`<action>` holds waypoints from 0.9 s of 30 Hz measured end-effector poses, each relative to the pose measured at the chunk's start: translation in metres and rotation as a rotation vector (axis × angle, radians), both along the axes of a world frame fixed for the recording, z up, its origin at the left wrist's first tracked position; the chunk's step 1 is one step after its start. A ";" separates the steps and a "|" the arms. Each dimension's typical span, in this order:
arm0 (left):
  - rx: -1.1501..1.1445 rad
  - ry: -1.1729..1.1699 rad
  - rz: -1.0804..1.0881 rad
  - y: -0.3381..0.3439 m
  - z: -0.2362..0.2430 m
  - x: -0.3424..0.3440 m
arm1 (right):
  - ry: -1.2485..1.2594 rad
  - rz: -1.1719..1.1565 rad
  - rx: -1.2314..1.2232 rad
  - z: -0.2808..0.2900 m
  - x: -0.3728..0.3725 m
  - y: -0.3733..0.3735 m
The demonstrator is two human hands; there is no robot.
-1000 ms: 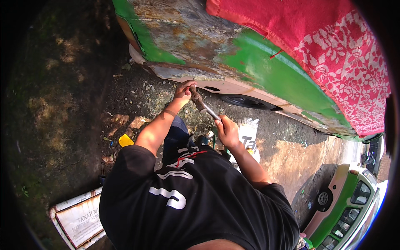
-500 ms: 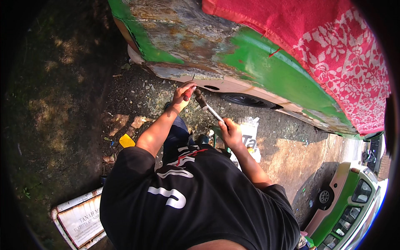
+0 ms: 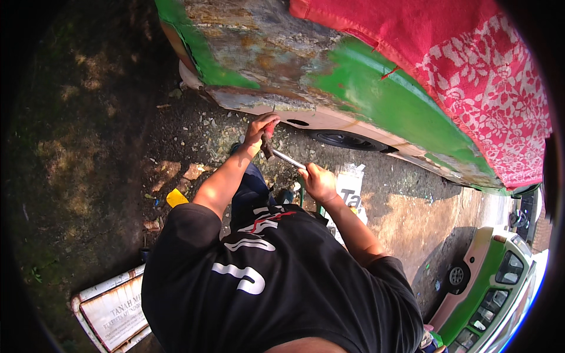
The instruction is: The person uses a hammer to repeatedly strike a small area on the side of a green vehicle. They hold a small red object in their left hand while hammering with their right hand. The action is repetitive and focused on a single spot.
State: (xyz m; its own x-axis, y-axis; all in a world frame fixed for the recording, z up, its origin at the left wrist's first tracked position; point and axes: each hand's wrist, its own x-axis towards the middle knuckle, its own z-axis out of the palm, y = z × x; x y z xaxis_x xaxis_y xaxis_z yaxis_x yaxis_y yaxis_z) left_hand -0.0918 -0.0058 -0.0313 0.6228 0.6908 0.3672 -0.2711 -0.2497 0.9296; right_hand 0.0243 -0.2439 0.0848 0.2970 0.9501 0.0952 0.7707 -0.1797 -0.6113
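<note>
My left hand [image 3: 254, 133] is closed around a red-handled screwdriver [image 3: 271, 126], held up against the lower edge of a worn green and pink vehicle body [image 3: 353, 76]. Its tip is hard to make out against the panel. My right hand [image 3: 319, 183] grips the metal handle of a hammer [image 3: 287, 157]. The hammer's dark head meets, or almost meets, the near end of the red handle, just beside my left fingers. Around there the panel's paint is stripped, leaving grey and rusty brown patches.
A red cloth with pale flowers [image 3: 471, 76] drapes over the vehicle, whose wheel [image 3: 347, 140] shows below. White printed sheeting [image 3: 351, 182] lies right of my legs, a yellow piece [image 3: 176, 197] to the left. A framed sign [image 3: 112, 317] and another green van [image 3: 485, 294] stand nearer.
The hammer has swung left and down, its head now at the butt of the screwdriver. My right hand has shifted slightly left; my left hand stays nearly in place.
</note>
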 end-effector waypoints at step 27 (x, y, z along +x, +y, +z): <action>0.124 0.126 0.321 0.001 0.010 0.008 | 0.077 -0.041 0.113 0.025 -0.013 0.006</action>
